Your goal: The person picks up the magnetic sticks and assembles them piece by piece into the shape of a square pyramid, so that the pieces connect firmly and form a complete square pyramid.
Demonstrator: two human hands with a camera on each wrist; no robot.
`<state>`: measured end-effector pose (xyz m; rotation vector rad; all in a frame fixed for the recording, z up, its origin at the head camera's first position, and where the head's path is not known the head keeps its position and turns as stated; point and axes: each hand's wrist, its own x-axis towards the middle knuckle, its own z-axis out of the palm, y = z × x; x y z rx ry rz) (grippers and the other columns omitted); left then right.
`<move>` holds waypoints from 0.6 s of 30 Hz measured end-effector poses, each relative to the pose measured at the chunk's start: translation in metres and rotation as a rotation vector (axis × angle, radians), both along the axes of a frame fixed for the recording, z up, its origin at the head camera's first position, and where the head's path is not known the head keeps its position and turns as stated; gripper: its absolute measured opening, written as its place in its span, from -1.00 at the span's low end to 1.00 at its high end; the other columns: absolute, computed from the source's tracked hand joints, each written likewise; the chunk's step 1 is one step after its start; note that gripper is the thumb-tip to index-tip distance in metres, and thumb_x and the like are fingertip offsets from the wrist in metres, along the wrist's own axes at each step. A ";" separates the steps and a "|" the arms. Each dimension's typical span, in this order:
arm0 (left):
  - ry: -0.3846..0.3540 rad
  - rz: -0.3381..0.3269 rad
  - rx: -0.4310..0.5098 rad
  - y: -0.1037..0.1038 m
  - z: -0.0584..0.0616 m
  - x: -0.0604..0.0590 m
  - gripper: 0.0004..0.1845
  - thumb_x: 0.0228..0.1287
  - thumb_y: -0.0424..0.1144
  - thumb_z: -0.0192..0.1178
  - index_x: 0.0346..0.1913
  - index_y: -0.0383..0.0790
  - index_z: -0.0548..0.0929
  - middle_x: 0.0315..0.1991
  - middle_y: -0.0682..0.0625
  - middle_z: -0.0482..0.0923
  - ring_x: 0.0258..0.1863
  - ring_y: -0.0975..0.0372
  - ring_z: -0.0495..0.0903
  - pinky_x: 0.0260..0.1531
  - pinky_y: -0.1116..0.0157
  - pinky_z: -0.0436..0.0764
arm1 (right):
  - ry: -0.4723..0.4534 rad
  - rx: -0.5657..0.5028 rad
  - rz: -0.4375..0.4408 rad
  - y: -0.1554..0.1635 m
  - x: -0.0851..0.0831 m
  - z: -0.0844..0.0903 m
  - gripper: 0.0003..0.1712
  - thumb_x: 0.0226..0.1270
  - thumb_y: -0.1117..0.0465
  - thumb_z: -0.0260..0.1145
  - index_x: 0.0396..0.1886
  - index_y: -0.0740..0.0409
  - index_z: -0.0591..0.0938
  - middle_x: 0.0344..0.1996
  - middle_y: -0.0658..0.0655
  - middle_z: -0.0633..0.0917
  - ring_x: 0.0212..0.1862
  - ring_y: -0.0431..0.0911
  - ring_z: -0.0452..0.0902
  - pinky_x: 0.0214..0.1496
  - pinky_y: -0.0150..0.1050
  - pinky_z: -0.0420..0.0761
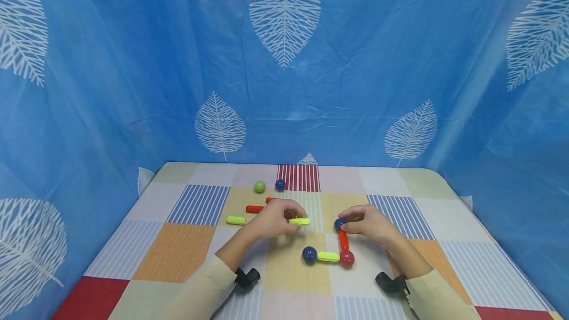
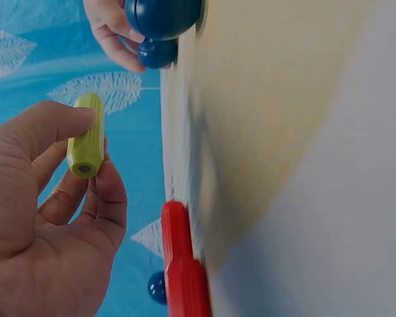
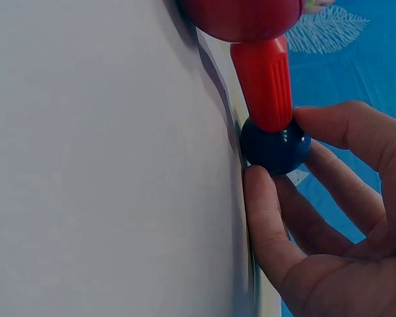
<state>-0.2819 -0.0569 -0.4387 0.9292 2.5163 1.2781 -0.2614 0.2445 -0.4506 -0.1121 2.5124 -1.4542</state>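
Note:
Between thumb and fingers my left hand (image 1: 281,219) pinches a yellow-green rod (image 2: 86,135), held above the table. My right hand (image 1: 371,223) grips a dark blue ball (image 3: 276,145) at the far end of a joined piece. From that ball a red rod (image 1: 344,241) runs to a red ball (image 1: 346,259). A second yellow-green rod (image 1: 328,257) links the red ball to another dark blue ball (image 1: 309,255) on the left. Together they make an L shape lying on the table.
Left of my left hand lie a yellow-green rod (image 1: 236,220) and red rods (image 1: 255,209), partly behind the hand. Farther back sit a green ball (image 1: 260,186) and a dark blue ball (image 1: 280,185). A patchwork cloth (image 1: 178,246) covers the table; blue curtains (image 1: 338,63) stand around it.

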 end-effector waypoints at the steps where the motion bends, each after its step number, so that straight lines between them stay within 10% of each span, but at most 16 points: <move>1: -0.009 -0.001 0.004 0.004 -0.001 -0.001 -0.76 0.15 -0.39 0.43 -0.15 -0.02 0.78 -0.28 0.17 0.70 -0.27 0.33 0.58 -0.14 0.37 0.63 | 0.000 -0.008 0.004 0.000 0.000 0.000 -0.67 0.22 0.28 0.51 0.01 0.17 0.77 -0.03 0.16 0.76 -0.06 -0.02 0.60 -0.05 -0.23 0.73; 18: -0.074 -0.044 -0.072 0.055 -0.002 -0.023 -0.80 0.18 -0.38 0.46 -0.19 -0.03 0.78 -0.31 0.18 0.71 -0.32 0.38 0.59 -0.16 0.44 0.61 | -0.003 -0.017 0.015 -0.002 0.001 0.004 -0.65 0.20 0.30 0.51 0.02 0.23 0.76 -0.03 0.20 0.77 -0.06 -0.02 0.62 -0.01 -0.17 0.73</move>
